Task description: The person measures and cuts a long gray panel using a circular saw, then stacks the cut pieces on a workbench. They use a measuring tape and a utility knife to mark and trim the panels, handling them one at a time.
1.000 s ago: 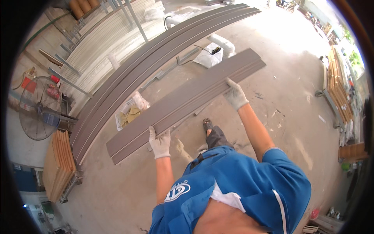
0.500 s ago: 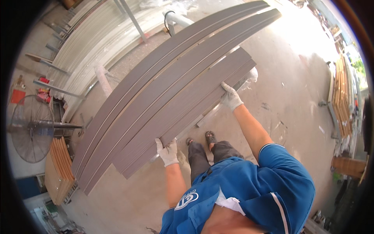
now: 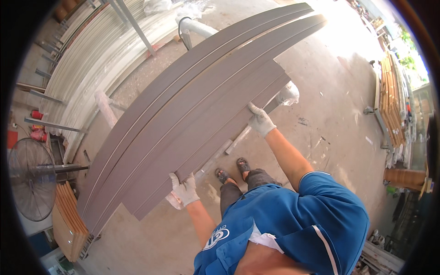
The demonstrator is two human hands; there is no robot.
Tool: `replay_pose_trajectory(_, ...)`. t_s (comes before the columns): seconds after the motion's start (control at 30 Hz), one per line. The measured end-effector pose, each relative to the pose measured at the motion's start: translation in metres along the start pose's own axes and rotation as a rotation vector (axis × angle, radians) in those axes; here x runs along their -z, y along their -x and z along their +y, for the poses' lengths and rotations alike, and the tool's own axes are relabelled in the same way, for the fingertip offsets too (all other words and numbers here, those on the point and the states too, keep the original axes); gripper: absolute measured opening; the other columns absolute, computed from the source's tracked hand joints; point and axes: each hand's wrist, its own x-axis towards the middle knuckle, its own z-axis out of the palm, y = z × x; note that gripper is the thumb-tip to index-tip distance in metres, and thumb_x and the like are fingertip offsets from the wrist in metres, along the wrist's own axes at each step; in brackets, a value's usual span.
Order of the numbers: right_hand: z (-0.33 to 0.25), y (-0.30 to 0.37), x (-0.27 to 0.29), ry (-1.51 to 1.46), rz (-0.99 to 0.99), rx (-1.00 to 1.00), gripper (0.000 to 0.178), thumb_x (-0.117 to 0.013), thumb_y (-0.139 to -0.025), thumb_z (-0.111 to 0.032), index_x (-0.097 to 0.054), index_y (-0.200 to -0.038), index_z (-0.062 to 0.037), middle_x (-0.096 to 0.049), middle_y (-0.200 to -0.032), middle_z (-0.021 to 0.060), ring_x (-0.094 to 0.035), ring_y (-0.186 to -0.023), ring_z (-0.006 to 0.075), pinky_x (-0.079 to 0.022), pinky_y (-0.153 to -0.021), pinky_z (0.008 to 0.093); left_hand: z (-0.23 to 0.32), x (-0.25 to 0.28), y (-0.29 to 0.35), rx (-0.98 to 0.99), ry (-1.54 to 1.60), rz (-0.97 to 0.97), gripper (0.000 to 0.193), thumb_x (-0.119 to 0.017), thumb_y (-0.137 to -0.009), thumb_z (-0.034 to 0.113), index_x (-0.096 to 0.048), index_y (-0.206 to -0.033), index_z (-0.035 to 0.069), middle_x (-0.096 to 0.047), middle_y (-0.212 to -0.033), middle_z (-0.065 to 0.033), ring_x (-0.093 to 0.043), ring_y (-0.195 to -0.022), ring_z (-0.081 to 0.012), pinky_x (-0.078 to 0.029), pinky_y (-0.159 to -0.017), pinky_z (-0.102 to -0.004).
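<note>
Across a stand lie long brownish-grey grooved boards (image 3: 183, 87), side by side, slanting from lower left to upper right. A shorter board (image 3: 220, 130) of the same colour lies along their near side, against the closest long one. My left hand (image 3: 184, 189), in a white work glove, grips its near edge towards the lower left end, thumb on top. Farther right along that edge, my right hand (image 3: 262, 121), gloved too, holds on with its thumb on top. The fingers of both hands are partly hidden under the board.
Wrapped stand arms (image 3: 288, 94) show beyond the boards' edges. At the left stand a fan (image 3: 31, 178) and stacked tan panels (image 3: 71, 224). Pale long profiles (image 3: 85, 78) fill a rack at the back left. Wooden panels (image 3: 393, 101) lean at the right.
The shorter board has moved in against the nearest long board, closing the gap between them. Both my hands have travelled with it, keeping hold of its near edge. The view has shifted slightly.
</note>
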Motion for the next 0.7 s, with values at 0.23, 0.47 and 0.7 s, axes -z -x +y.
replay_pose_trajectory(0.23,-0.039,-0.012,-0.007,-0.106,0.081,0.015,0.048,-0.069,-0.097,-0.015,-0.052,-0.139,-0.0013,-0.059,-0.14,0.0126,-0.055,-0.132,0.0303,-0.041,-0.118,0.0479,-0.027,-0.008,-0.025,0.279,0.024,-0.106,0.053,-0.072,-0.094,0.02,-0.053,-0.141,0.005,-0.057,-0.145,-0.0121,-0.052,-0.134,-0.032,-0.044,-0.114,-0.0542)
replay_pose_trajectory(0.47,-0.064,-0.006,0.007,0.034,0.233,-0.024,0.047,-0.07,-0.098,-0.023,-0.053,-0.139,-0.0069,-0.06,-0.138,0.0079,-0.056,-0.131,0.0267,-0.044,-0.113,0.0489,-0.055,0.008,0.02,0.266,-0.22,-0.117,0.061,-0.074,-0.092,0.026,-0.05,-0.143,0.004,-0.054,-0.148,-0.0122,-0.046,-0.141,-0.0327,-0.036,-0.121,-0.0573)
replay_pose_trajectory(0.7,-0.048,-0.008,0.012,0.097,0.153,-0.057,0.057,-0.072,-0.096,-0.033,-0.051,-0.141,-0.0054,-0.058,-0.14,0.0095,-0.053,-0.132,0.0284,-0.043,-0.114,0.0485,-0.039,0.006,0.016,0.195,-0.288,-0.117,0.068,-0.072,-0.092,0.037,-0.048,-0.144,0.001,-0.055,-0.145,-0.0151,-0.048,-0.138,-0.0336,-0.039,-0.119,-0.0553)
